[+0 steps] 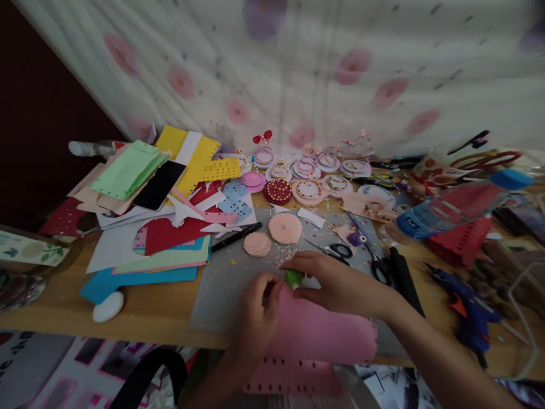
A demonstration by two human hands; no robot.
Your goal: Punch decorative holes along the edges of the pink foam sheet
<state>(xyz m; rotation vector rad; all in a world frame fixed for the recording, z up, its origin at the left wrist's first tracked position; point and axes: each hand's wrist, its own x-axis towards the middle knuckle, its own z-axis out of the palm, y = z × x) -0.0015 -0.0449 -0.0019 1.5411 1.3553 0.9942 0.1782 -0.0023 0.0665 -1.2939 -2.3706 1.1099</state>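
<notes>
My left hand point(258, 312) is closed on the edge of a pink sheet point(323, 329), thumb and fingers pinching it. The sheet curls over the front of the table, and a row of small holes runs along its lower part. My right hand point(340, 281) is closed around a small green hole punch point(293, 277) at the sheet's upper edge; the fingers partly hide it. Just beyond lie a round peach disc point(285, 228), a stack of smaller peach discs point(256, 244) and black-handled scissors point(336, 250). Tiny punched bits are scattered near the right hand.
A grey cutting mat point(217, 295) lies under the work. Coloured paper point(170, 233) and a phone point(159, 184) are piled left. Beaded rings on discs point(309, 190) line the back. A water bottle point(451, 213), black marker point(236, 237) and blue glue gun point(468, 309) lie around.
</notes>
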